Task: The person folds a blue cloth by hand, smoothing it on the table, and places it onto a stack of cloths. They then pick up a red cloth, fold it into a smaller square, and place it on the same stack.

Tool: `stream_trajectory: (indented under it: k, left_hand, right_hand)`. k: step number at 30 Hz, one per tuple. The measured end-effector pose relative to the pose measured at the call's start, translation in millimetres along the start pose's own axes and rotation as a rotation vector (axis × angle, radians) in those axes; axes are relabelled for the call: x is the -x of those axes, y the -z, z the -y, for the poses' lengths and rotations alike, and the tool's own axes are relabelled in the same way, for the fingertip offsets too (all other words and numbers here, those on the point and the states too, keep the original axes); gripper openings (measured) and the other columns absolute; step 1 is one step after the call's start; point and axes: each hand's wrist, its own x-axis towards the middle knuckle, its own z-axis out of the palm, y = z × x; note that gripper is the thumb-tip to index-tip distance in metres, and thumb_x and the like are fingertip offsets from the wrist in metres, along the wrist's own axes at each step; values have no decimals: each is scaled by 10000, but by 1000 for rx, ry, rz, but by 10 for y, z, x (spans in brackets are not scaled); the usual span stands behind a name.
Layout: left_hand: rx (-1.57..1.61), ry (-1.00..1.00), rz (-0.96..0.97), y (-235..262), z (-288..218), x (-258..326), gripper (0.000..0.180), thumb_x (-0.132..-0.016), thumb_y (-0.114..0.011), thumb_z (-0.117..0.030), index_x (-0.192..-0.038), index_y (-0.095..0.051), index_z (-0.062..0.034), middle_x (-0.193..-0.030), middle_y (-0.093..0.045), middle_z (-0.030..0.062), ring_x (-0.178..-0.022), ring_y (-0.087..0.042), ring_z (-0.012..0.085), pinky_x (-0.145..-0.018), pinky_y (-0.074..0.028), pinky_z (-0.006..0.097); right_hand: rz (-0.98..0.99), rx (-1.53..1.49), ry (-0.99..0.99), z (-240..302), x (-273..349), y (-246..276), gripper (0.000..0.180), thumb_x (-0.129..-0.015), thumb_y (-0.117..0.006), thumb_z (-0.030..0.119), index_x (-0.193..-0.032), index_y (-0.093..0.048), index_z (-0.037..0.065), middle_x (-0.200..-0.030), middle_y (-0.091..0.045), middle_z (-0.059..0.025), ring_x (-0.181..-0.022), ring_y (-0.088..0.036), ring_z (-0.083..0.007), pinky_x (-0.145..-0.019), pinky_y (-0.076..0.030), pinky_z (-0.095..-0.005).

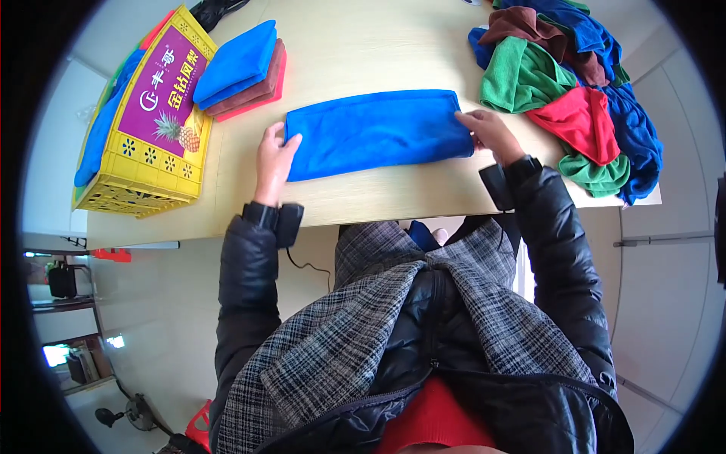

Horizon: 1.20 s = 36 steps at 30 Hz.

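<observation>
Blue cloth lies folded into a long band on the pale wooden table, above a grey floor. The left hand pinches its left end between thumb and fingers; the right hand presses its right end, fingers curled on the edge. Folded cloths sit beside a yellow crate; loose cloths are heaped at right.

Folded cloth laid mid-desk; crate and cloth stack placed left, cloth heap piled right.
</observation>
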Motion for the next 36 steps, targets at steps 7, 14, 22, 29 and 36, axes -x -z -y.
stream_trajectory:
  k: [7,14,22,29,36]
  left_hand:
    - [-251,-63,-239,-155,-184,533,437,-960,-661,-176,-1353,-520,-47,-899,-713,152,-835,-692,234,-748,-530,351]
    - [-535,-120,-339,-165,-182,741,415,-976,-623,-215,-1368,-515,-137,-905,-708,200,-847,-688,382,-731,-524,473]
    - [-610,-220,-355,-171,-188,824,418,-967,-629,-225,-1363,-512,-158,-878,-703,217,-802,-674,432,-702,-517,526]
    - [-636,-159,-322,-140,-283,867,457,-957,-645,-232,-1378,-494,-141,-936,-703,214,-846,-678,417,-723,-517,522]
    - [-655,-668,-350,-160,-786,1019,319,-891,-691,-158,-1197,-621,-97,-1081,-656,106,-975,-637,312,-853,-495,428]
  right_hand:
    - [-288,147,178,-268,166,-313,333,-926,-682,356,-941,-698,24,-687,-643,-99,-640,-632,-204,-585,-487,-333]
    - [-603,579,288,-288,505,-590,232,-944,-625,286,-995,-657,63,-802,-698,-196,-761,-688,-372,-672,-534,-460]
    - [-646,786,344,-298,741,-637,176,-967,-583,226,-1060,-585,76,-804,-701,-197,-766,-689,-394,-694,-544,-499]
    - [-633,769,354,-325,836,-564,196,-945,-603,191,-1094,-578,66,-834,-704,-198,-764,-685,-401,-687,-537,-510]
    - [-610,797,653,-6,982,-560,224,-939,-611,143,-1153,-620,77,-1082,-693,-178,-959,-663,-354,-820,-530,-430]
